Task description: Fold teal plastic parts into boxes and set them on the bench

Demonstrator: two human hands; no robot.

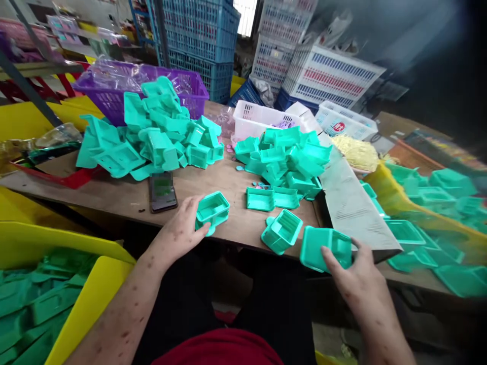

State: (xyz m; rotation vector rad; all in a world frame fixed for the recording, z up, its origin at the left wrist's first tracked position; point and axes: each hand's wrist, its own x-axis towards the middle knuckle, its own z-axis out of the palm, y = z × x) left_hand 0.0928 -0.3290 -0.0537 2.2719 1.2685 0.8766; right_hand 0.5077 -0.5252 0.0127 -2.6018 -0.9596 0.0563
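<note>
My left hand (186, 225) is closed on a teal plastic box (213, 208) with an open top, just over the table's front edge. At the right, my right hand (353, 266) grips another teal plastic box (315, 248) between thumb and fingers. Between the hands, a teal box with a ribbed inside (282, 230) stands at the table edge, touched by neither hand. Two shallow teal trays (261, 198) lie side by side behind it. Further back are a left heap of teal parts (160, 132) and a right heap of teal parts (289, 152).
A phone (163, 192) lies left of my left hand. Behind the heaps stand a purple basket (110, 96) and a white basket (247, 119). A cardboard flap (353, 213) borders the right side. Yellow bins (95, 299) with teal parts flank the table.
</note>
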